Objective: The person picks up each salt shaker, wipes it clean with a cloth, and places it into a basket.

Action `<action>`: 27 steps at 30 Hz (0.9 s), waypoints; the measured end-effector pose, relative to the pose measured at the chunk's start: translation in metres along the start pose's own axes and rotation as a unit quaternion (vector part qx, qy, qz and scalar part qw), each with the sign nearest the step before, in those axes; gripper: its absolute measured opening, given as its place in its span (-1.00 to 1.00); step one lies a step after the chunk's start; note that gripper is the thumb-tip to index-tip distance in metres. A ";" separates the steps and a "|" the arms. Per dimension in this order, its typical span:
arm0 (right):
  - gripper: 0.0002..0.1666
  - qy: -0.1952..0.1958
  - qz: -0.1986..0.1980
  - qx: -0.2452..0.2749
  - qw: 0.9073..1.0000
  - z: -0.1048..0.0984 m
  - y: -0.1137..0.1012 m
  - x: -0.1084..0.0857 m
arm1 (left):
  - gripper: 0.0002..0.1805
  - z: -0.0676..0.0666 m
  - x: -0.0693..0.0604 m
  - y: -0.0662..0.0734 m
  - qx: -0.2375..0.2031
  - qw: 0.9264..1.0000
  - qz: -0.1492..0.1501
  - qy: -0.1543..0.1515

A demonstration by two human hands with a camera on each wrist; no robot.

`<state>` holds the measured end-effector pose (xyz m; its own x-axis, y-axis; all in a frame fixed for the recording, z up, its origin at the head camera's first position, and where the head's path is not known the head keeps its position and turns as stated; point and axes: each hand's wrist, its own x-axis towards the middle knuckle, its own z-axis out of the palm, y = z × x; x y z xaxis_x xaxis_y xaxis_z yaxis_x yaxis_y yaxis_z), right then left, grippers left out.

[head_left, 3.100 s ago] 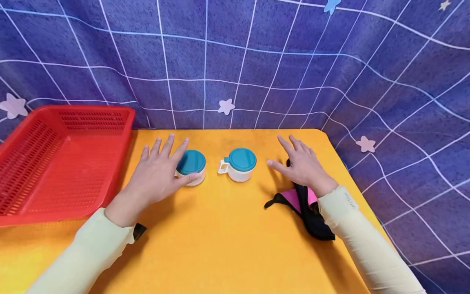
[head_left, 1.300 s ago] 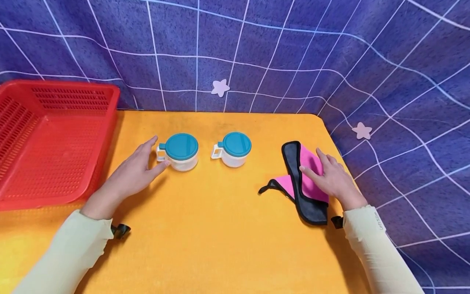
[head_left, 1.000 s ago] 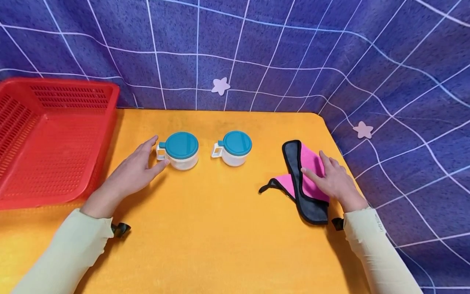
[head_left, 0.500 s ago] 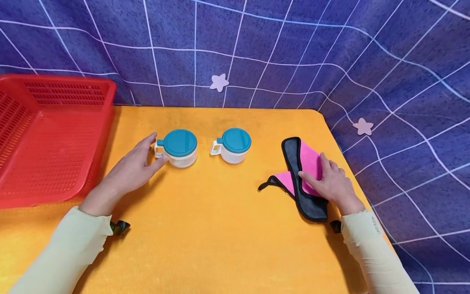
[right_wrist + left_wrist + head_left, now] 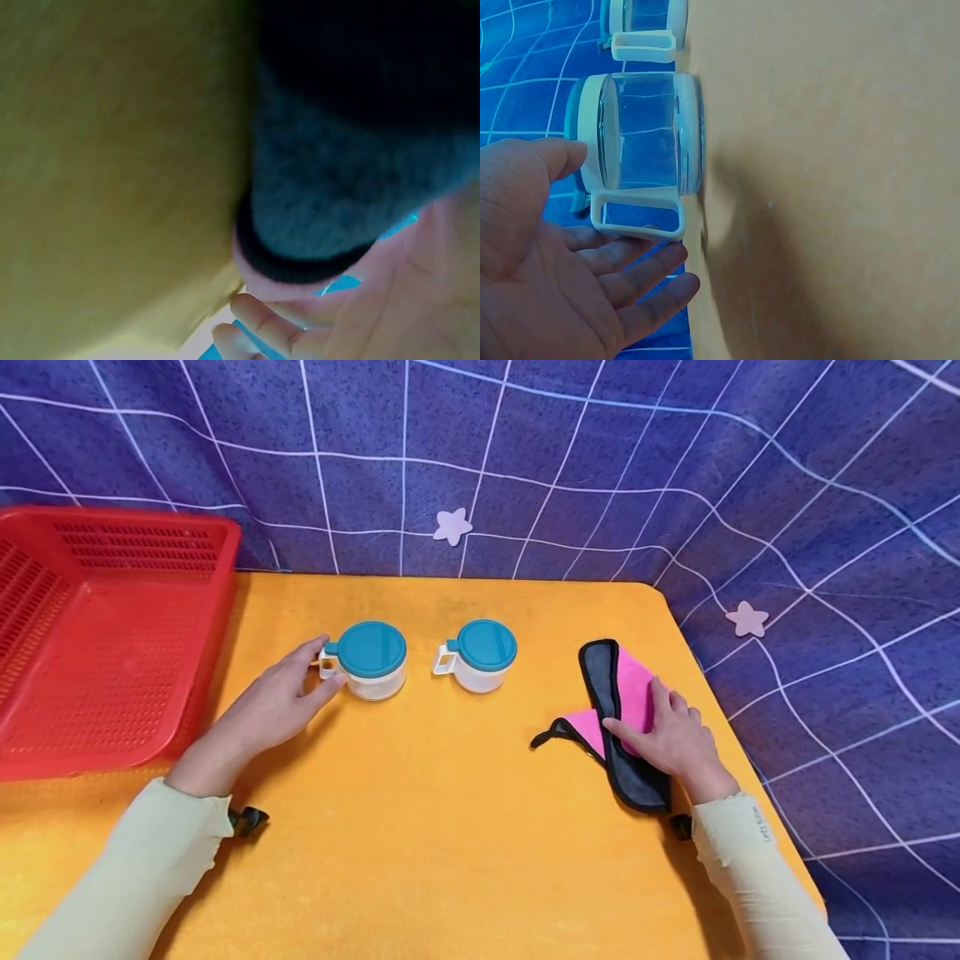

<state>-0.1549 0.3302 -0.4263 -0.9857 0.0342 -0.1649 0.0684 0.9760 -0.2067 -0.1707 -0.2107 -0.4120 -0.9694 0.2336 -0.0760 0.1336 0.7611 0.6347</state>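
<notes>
Two clear seasoning jars with teal lids and white handles stand upright on the table: the left jar and the right jar. My left hand is beside the left jar's handle. In the left wrist view its thumb reaches the lid rim, and the extended fingers lie near the handle, not wrapped round it. A folded pink and grey cloth with black edging and a small loop lies at the right. Over its right side is my right hand, thumb and fingers spread; contact is hard to tell.
A red plastic basket with slotted walls stands at the left. The yellow table ends at a blue gridded curtain behind and to the right. Star decorations hang on the curtain.
My left hand has drawn back from over the left jar to its handle side. My right hand has come down over the cloth, lately shifting slightly left. The jars and cloth stay put.
</notes>
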 end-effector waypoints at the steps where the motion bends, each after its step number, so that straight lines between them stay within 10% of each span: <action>1: 0.48 -0.001 0.000 0.000 1.000 0.001 0.000 0.000 | -0.10 0.000 0.000 0.000 -0.001 1.000 0.000 0.000; 27: 0.57 -0.009 0.002 0.025 1.000 0.002 -0.012 0.000 | -0.11 -0.002 -0.002 0.003 0.008 1.000 0.012 0.003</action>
<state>-0.1550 0.3185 -0.4260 -0.9825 0.0336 -0.1830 0.0802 0.9640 -0.2535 -0.1689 -0.2096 -0.4087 -0.9671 0.2480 -0.0571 0.1593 0.7650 0.6240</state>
